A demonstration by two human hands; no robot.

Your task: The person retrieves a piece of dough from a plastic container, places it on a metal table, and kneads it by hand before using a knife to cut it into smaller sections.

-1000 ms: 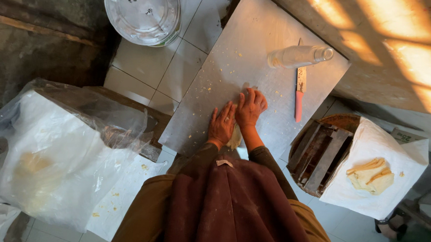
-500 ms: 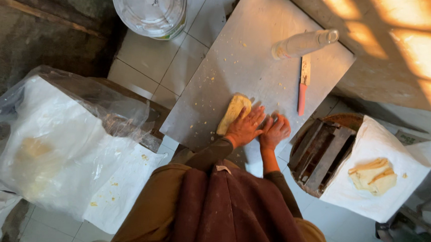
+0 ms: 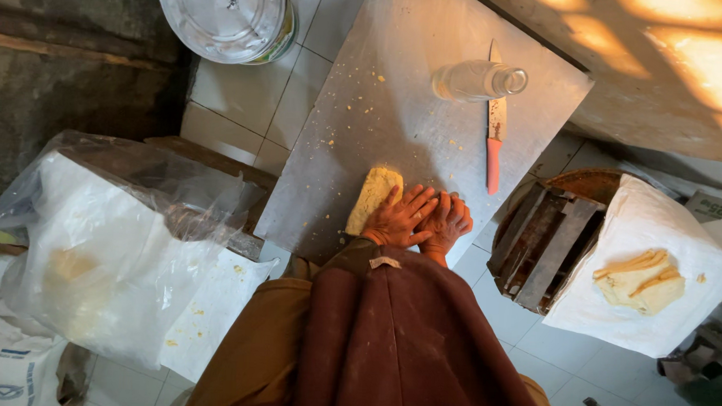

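A yellowish slab of dough (image 3: 373, 197) lies near the front edge of a grey metal work table (image 3: 407, 75). My left hand (image 3: 398, 218) presses flat on the dough's right end, fingers spread. My right hand (image 3: 448, 224) lies beside it, partly over the left hand, fingers bent against the table. Both hands press down rather than grip. Brown sleeves cover my arms.
A clear glass bottle (image 3: 478, 80) lies on its side at the table's far part, a knife with a pink handle (image 3: 495, 144) next to it. A lidded metal pot (image 3: 223, 12) stands far left. Plastic-wrapped white sacks (image 3: 91, 248) at left; folded dough pieces (image 3: 640, 280) on white cloth at right.
My hands drew back from the table's middle toward the front edge, rolling the dough with them. The dough, hidden under the palms before, now shows as a flattened slab.
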